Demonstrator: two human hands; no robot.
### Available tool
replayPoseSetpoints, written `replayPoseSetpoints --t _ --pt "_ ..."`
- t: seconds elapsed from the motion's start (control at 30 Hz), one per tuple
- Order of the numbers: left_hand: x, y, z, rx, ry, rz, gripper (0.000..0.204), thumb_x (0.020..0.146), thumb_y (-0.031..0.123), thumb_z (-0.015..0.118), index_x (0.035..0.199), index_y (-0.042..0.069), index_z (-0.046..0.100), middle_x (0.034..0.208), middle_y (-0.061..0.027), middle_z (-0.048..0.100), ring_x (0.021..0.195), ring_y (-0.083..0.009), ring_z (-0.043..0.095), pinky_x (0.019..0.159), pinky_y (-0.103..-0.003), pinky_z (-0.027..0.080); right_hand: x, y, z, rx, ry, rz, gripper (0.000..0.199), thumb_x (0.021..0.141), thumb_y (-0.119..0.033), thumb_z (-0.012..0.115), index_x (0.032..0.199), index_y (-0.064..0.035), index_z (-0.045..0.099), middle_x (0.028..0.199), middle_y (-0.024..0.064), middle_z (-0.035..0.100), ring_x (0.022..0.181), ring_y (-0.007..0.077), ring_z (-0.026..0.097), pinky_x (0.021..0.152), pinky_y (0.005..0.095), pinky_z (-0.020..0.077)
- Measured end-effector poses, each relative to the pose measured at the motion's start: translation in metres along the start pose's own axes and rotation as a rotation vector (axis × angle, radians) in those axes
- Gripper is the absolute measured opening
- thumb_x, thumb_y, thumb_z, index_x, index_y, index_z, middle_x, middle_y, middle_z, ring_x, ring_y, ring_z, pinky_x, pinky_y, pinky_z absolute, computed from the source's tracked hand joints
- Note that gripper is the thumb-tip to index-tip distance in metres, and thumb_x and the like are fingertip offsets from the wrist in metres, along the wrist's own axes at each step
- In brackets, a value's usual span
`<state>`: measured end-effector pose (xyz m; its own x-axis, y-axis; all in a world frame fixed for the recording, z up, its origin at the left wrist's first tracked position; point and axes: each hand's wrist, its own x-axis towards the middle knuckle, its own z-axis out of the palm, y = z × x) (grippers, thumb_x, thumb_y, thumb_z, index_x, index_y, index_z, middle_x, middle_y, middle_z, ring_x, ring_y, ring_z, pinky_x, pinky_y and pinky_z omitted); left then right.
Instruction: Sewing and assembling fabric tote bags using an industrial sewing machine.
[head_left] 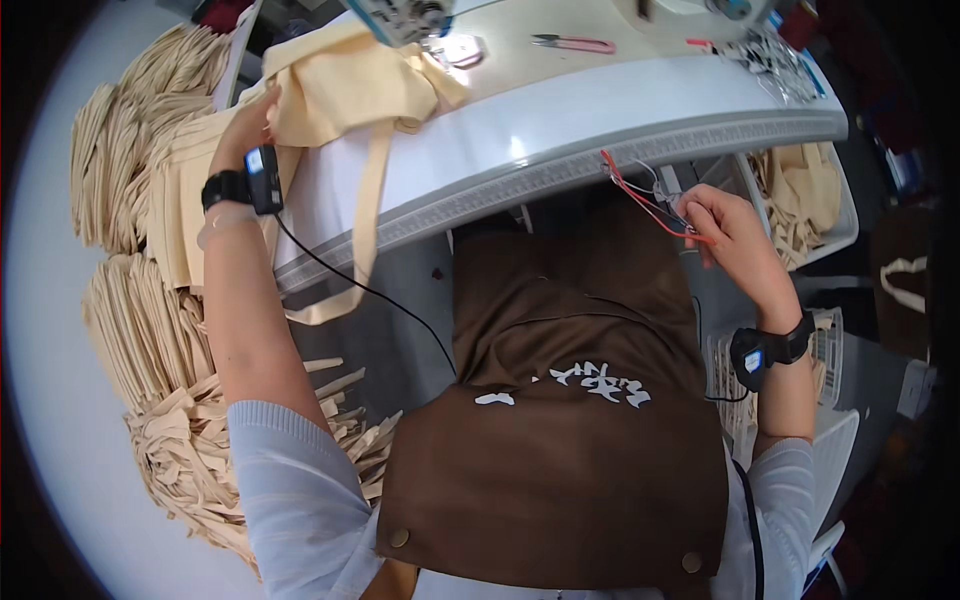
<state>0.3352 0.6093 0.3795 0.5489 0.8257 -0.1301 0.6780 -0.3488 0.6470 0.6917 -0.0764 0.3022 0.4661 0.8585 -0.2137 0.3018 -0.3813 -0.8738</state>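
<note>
Right grip (732, 232): closed on the red cord (648, 206), apparently light and flexible, running ahead-left. Farther, left grip (243, 128): touching the cloth (345, 92), closure unclear; cloth immediately rightward on the worktop (480, 140), probably soft, light, best pinched at a fold.

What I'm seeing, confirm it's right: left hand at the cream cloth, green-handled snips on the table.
Not quite: the snips on the table are pink-handled, not green-handled, as the head view shows. The left hand is at the cream cloth.
</note>
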Motion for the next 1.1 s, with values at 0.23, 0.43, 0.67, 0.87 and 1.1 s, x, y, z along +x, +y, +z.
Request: replayPoseSetpoints --t 0.23,0.43,0.67,0.87,1.1 --pt "-0.205 0.144 0.135 0.150 0.543 0.457 0.028 0.110 0.028 0.074 0.112 0.001 0.080 0.092 -0.0073 0.080 0.083 -0.0174 0.074 0.078 -0.034 0.058 -0.032 0.057 0.011 -0.128 0.297 -0.272 0.019 0.115 -0.011 0.061 0.119 0.0027 0.074 0.078 0.0081 0.071 0.067 0.0118 0.068 0.065 0.0294 0.0545" --pt "-0.368 0.234 0.308 -0.305 -0.481 0.113 0.021 0.112 0.020 0.075 0.123 0.003 0.077 0.106 -0.0011 0.079 0.089 -0.0079 0.075 0.068 -0.024 0.057 -0.035 0.053 0.067 0.454 0.174 -0.216 0.028 0.116 -0.011 0.062 0.135 0.0052 0.075 0.095 0.0091 0.079 0.080 0.0105 0.077 0.068 0.0268 0.0613" --pt "-0.398 0.203 0.388 -0.380 -0.382 0.122 0.015 0.117 0.017 0.066 0.118 0.003 0.070 0.102 -0.0012 0.076 0.087 -0.0060 0.073 0.065 -0.021 0.054 -0.041 0.081 0.125 0.628 0.012 -0.252 0.026 0.112 -0.011 0.069 0.133 0.0039 0.072 0.094 0.0096 0.081 0.081 0.0097 0.077 0.069 0.0282 0.0624" --pt "-0.406 0.202 0.373 -0.172 -0.602 0.077 0.018 0.120 0.015 0.058 0.111 0.002 0.068 0.095 0.0001 0.076 0.082 -0.0045 0.067 0.070 -0.022 0.054 -0.044 0.095 0.090 0.325 0.138 -0.392 0.034 0.102 -0.011 0.079 0.134 -0.0012 0.072 0.107 0.0098 0.080 0.072 0.0163 0.075 0.070 0.0306 0.0588" --pt "-0.405 0.251 0.371 0.276 -0.669 0.418 0.011 0.113 0.010 0.064 0.112 0.001 0.069 0.083 -0.0061 0.073 0.072 -0.0143 0.069 0.068 -0.034 0.055 -0.047 0.106 0.044 0.184 -0.074 -0.595 0.018 0.100 -0.003 0.076 0.117 -0.0044 0.080 0.109 0.0088 0.073 0.087 0.0242 0.074 0.076 0.0366 0.0575"
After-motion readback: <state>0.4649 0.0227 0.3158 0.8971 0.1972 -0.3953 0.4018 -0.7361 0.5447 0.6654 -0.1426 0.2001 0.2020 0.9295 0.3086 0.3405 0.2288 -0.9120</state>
